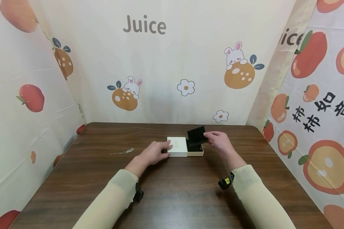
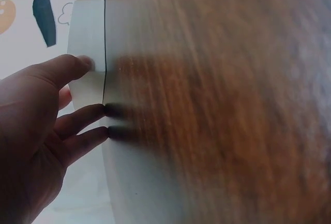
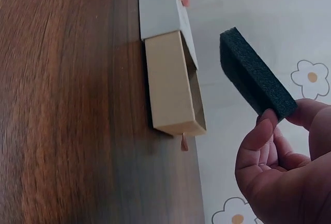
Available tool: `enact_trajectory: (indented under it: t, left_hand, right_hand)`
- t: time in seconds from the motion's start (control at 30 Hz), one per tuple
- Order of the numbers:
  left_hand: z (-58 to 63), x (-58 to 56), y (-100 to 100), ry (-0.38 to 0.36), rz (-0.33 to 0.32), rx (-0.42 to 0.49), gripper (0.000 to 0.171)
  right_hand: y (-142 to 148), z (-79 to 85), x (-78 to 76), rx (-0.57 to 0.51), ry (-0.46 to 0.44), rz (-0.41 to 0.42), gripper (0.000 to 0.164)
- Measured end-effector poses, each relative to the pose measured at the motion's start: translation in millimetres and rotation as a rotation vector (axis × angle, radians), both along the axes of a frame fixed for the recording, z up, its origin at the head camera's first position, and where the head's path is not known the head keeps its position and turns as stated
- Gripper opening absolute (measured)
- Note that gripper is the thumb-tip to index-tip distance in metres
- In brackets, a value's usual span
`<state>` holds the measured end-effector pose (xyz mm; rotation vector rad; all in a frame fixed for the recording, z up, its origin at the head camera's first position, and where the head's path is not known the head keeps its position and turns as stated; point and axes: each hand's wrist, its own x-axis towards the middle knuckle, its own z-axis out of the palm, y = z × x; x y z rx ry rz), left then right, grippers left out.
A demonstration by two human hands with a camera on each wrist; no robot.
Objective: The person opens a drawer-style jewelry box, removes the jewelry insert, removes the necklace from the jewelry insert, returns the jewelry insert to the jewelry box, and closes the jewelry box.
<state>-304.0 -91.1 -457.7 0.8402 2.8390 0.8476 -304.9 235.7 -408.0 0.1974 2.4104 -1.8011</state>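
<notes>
On the table lies a small drawer-style gift box: a white sleeve [image 1: 177,149] with a cream inner tray [image 1: 195,154] pulled partway out to the right. My left hand [image 1: 154,152] holds the sleeve at its left end, digits on its top and near side. My right hand [image 1: 220,143] pinches a black foam pad [image 1: 197,135] by one corner, tilted above the tray. The right wrist view shows the foam pad [image 3: 256,74] is thick and apart from the tray [image 3: 170,84], whose end has a small ribbon tab [image 3: 184,142]. The tray's inside looks dark in the head view.
A thin silvery chain [image 1: 126,151] lies on the brown wooden table [image 1: 172,190], left of my left hand. Printed cloth curtains [image 1: 160,63] stand behind and along both sides of the table.
</notes>
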Motion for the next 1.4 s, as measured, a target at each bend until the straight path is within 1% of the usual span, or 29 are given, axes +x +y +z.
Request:
enact_trajectory:
  t: [0.17,0.6,0.7,0.93,1.23,1.4]
  left_hand:
    - [0.5,0.5,0,0.005,-0.001,0.004,0.047]
    - [-1.6,-0.4,1,-0.010,0.010,0.012,0.046]
    - [-0.8,0.4,1,-0.013,0.008,0.013,0.047]
    - [-0.4,1.3,0,0.020,-0.008,0.014,0.045]
    - [0.0,1.5,1,0.010,0.003,0.006,0.046]
    - [0.1,2.1,1,0.008,0.004,0.010,0.046]
  right_hand:
    - [1,-3.1,0.5,0.053,0.004,-0.001,0.045]
    - [3,-12.0,-2.8,0.109,-0.010,-0.016,0.040]
    - [3,-14.4,-4.2,0.122,-0.010,-0.010,0.040]
    - [0,-16.8,-4.7,0.181,-0.019,0.016,0.041]
    - [-5,-16.8,-0.7,0.231,-0.004,0.022,0.037]
    - [-11,-20.8,-2.5,0.259,-0.001,0.032,0.037]
